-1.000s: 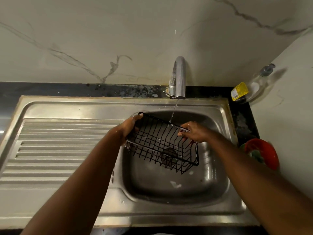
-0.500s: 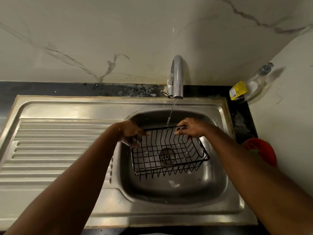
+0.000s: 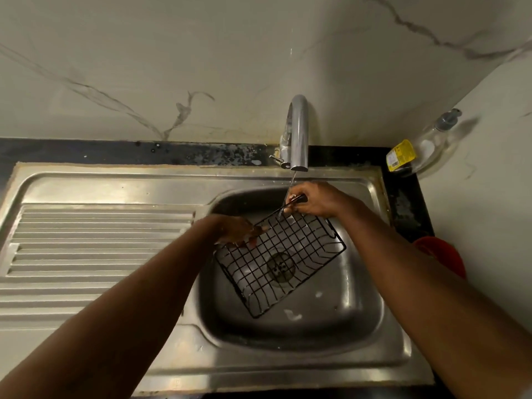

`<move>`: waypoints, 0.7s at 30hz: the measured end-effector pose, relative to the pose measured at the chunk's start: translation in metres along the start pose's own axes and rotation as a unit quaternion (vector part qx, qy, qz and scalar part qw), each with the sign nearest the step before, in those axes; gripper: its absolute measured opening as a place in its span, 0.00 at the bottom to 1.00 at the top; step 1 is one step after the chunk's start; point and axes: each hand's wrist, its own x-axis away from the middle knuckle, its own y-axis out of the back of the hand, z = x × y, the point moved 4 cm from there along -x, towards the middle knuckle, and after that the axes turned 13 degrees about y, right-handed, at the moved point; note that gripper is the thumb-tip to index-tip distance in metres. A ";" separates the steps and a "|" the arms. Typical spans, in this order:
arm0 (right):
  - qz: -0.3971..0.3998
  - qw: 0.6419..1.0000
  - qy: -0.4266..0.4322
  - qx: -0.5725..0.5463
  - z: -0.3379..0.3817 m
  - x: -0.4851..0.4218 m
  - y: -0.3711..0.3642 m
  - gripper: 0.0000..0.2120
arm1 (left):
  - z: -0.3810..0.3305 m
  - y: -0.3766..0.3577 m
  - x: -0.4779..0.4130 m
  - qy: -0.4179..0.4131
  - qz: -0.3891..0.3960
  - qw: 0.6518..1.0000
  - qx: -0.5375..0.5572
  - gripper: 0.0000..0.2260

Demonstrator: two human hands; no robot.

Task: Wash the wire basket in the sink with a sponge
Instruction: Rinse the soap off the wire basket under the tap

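Note:
A black wire basket [image 3: 283, 259] hangs tilted over the steel sink bowl [image 3: 357, 306], its grid facing up, under a thin stream of water from the tap [image 3: 298, 133]. My right hand [image 3: 315, 201] grips the basket's far top corner, fingers curled round the rim. My left hand [image 3: 240, 231] is at the basket's left edge, blurred, with fingers touching the wires; its grip is unclear. No sponge shows in view.
The ribbed steel drainboard [image 3: 95, 249] lies to the left of the bowl. A clear soap bottle with a yellow label [image 3: 414, 152] leans in the back right corner. A red bowl [image 3: 443, 254] sits on the dark counter behind my right forearm.
The basket has turned and tipped, its flat grid now facing up and its long side running diagonally. My right hand rose toward the tap; my left hand shifted along the left edge.

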 end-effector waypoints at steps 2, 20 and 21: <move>0.016 1.000 -0.026 -0.003 -0.001 -0.005 -0.005 0.12 | 0.000 -0.008 -0.005 -0.011 -0.008 1.000 0.025 0.24; -0.033 0.981 0.126 0.141 0.028 0.007 -0.075 0.22 | 0.029 -0.036 -0.004 -0.036 0.049 0.984 0.168 0.19; -0.026 0.982 0.122 0.139 0.019 0.008 -0.067 0.20 | 0.029 -0.036 -0.004 -0.031 0.055 0.985 0.162 0.20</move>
